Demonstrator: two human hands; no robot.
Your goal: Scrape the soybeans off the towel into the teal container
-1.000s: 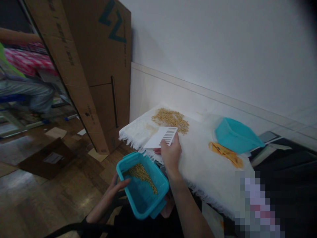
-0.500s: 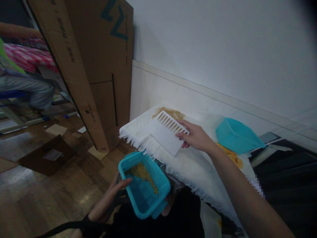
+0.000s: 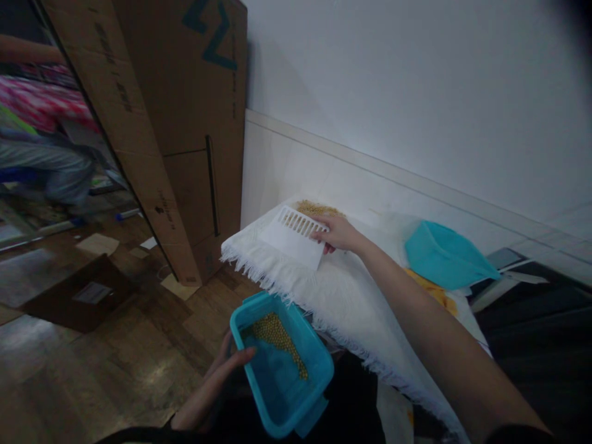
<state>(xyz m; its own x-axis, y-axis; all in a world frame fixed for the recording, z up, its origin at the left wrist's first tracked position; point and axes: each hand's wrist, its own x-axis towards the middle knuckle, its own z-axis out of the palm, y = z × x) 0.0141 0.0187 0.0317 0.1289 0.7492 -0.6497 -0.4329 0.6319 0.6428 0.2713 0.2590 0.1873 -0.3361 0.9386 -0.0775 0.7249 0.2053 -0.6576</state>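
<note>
My left hand [image 3: 231,364] grips the left rim of a blue plastic tub [image 3: 272,407], thumb over the edge. Small yellow beans [image 3: 277,333], resembling soybeans, lie along one side of its floor. The tub is tilted below the fringed edge of a white tablecloth [image 3: 333,302]. My right hand [image 3: 335,234] holds a white slotted plastic board [image 3: 291,246] by its right side, low over the cloth. Just past the slots, a spread of tan grains or beans [image 3: 319,208] lies on the table; the board and my fingers partly hide it.
A blue scoop-like container [image 3: 451,256] stands on the table's right, beside an orange-stained cloth [image 3: 432,290]. The white wall [image 3: 393,80] bounds the back. A tall cardboard box [image 3: 185,111] stands left, with cardboard pieces [image 3: 78,293] on the floor. Another person's leg [image 3: 50,163] shows far left.
My right hand has moved the slotted board left and away from me, closer to the tan spread. The tub in my left hand has shifted slightly right and down in view.
</note>
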